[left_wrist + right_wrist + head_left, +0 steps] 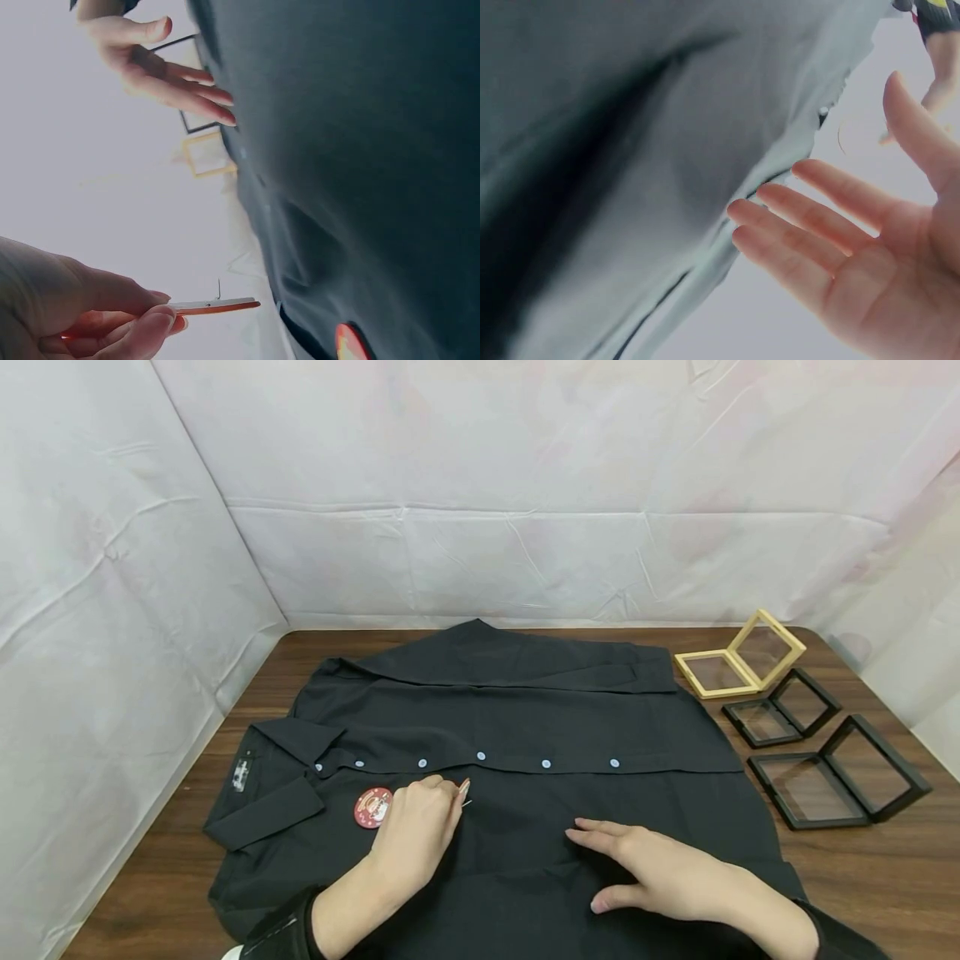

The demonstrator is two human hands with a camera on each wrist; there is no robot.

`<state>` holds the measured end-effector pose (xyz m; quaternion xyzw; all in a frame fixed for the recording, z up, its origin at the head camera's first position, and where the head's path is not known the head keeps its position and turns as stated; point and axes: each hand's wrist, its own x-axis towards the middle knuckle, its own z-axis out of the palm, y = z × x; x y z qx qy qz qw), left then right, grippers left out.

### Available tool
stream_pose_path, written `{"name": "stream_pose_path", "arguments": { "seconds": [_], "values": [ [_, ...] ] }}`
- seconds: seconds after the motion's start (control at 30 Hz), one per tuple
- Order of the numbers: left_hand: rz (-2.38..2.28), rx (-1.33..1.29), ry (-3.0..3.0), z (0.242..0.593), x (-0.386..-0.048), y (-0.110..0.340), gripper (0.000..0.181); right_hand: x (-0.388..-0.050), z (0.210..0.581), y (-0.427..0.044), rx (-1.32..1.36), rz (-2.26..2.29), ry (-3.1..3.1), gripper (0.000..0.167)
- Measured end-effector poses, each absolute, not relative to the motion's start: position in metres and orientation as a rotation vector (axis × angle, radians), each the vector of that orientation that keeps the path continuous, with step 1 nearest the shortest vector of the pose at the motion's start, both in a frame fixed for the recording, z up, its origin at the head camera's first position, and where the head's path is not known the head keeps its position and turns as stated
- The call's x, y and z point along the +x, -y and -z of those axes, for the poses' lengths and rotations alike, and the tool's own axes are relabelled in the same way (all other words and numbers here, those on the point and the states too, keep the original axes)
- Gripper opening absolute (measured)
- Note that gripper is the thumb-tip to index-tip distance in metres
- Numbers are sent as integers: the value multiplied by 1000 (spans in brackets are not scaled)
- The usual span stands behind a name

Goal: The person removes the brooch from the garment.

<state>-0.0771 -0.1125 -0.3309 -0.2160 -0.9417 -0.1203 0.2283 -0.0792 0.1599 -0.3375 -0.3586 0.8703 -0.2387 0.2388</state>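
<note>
A dark button-up shirt (pixel 525 827) lies spread on the wooden table, its collar at the left and pale buttons along the placket. My left hand (pixel 420 818) pinches a thin pin badge (pixel 214 306) between thumb and fingers, just above the shirt. Edge-on in the left wrist view, the badge shows an orange rim, a whitish back and a pin sticking out. Close beside that hand, a round red badge (pixel 372 807) with a cartoon picture sits on the shirt front. Over the shirt's right part, my right hand (pixel 660 868) has its fingers extended and holds nothing.
On the table's right side stand a gold hinged frame (pixel 716 674), a smaller black frame (pixel 765 724) and a larger black frame (pixel 813 785), all unfolded with clear panels. White sheeting (pixel 480 568) walls the back and sides. Wooden tabletop (pixel 150 868) shows at the left.
</note>
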Motion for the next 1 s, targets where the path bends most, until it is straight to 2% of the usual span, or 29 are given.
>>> {"name": "stream_pose_path", "arguments": {
  "seconds": [0.4, 1.0],
  "values": [
    [644, -542, 2507, 318, -78, 106, 6, -85, 318, -159, -1103, 816, -2554, 62],
    [853, -536, 2385, 299, -82, 94, 6, -96, 297, -136, -996, 1188, -2616, 57]
  ]
}}
